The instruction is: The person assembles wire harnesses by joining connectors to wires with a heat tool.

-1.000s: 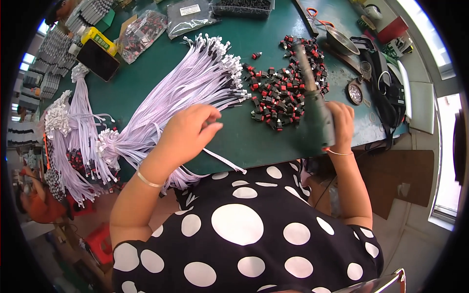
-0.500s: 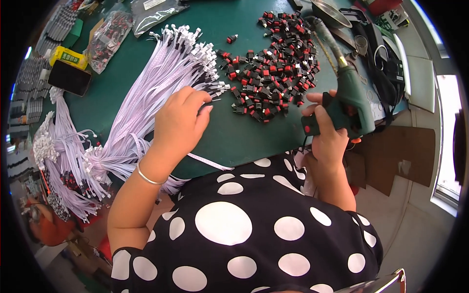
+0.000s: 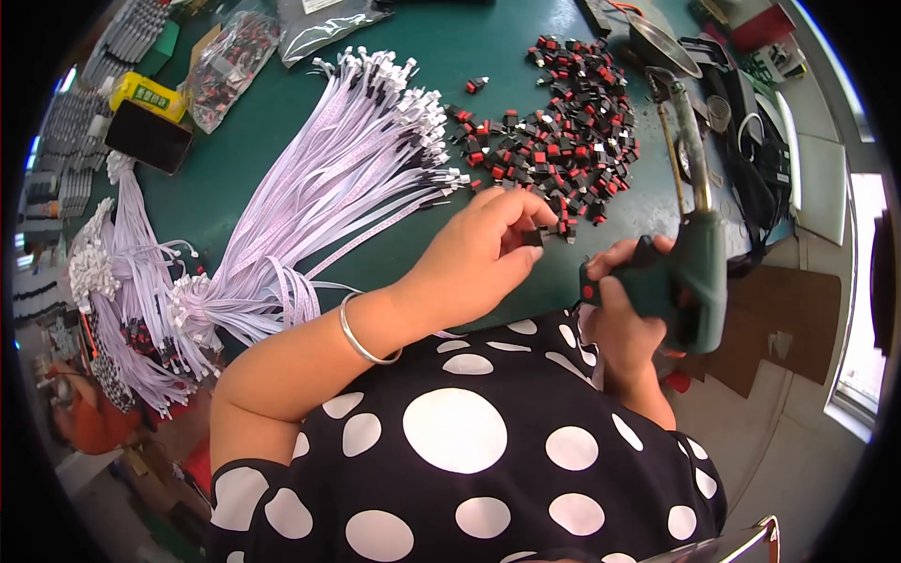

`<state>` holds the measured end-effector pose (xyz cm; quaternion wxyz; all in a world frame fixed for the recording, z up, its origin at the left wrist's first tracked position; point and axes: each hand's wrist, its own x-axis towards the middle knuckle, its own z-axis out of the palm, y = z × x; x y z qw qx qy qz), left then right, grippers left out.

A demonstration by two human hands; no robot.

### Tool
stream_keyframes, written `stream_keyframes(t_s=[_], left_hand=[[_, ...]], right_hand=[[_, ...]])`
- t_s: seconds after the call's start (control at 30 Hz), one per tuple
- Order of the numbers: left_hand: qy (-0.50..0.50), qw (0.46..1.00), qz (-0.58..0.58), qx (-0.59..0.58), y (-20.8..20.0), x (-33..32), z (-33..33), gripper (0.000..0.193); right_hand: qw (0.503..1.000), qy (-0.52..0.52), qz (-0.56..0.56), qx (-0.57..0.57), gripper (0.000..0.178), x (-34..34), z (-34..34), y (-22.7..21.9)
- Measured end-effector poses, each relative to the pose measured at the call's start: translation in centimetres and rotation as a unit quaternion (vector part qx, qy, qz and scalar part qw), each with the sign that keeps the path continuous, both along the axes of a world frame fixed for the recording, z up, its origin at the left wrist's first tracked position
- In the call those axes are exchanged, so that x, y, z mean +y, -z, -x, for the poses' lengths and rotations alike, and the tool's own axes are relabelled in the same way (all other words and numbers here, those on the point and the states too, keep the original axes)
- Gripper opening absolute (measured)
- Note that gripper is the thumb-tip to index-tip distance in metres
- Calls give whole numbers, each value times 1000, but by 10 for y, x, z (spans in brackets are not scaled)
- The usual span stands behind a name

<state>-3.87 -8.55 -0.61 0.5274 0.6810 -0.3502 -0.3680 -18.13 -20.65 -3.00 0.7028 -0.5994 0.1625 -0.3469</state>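
Note:
My left hand [image 3: 479,249], with a silver bangle at the wrist, is at the near edge of the pile of small black-and-red connectors [image 3: 587,122]. Its thumb and fingers pinch one small black connector [image 3: 532,237], partly hidden by the fingertips. On the right, my right hand [image 3: 627,314] grips the handle of a dark green heat gun [image 3: 702,272]. The gun's long metal barrel points away from me. A fanned bundle of white flat cables [image 3: 319,174] lies to the left of the connectors, its white plugs and black ends at the far end.
More tied cable bundles [image 3: 127,253] lie at the left edge. Behind them are a black phone [image 3: 148,137], a yellow package [image 3: 150,96] and a plastic bag of parts [image 3: 233,70]. A metal bowl [image 3: 668,47] stands at the far right. Another person's orange sleeve [image 3: 101,418] shows at lower left.
My left hand has moved right, from the cable ends to the connector pile, and now pinches a connector. The heat gun in my right hand has shifted slightly right and nearer.

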Motion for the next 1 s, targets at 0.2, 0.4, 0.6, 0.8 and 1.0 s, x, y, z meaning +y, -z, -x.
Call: stream_keyframes(t_s=[0.2,0.4,0.6,0.8,1.0], left_hand=[[-79,892,58,441,17,18,17,22],[-59,879,50,471,25,28,18,26],[28,991,-110,-69,-5,44,-5,23],[-83,882,-149,-440,18,61,-48,17],[-69,860,-181,-471,18,56,-44,15]], right_hand=[[939,-93,322,76,32,10,-22,9],[931,-179,315,49,43,5,-21,23],[932,-163,315,73,43,3,-13,21],[969,-116,129,178,28,5,-16,-8],[976,-118,110,149,30,3,-9,2]])
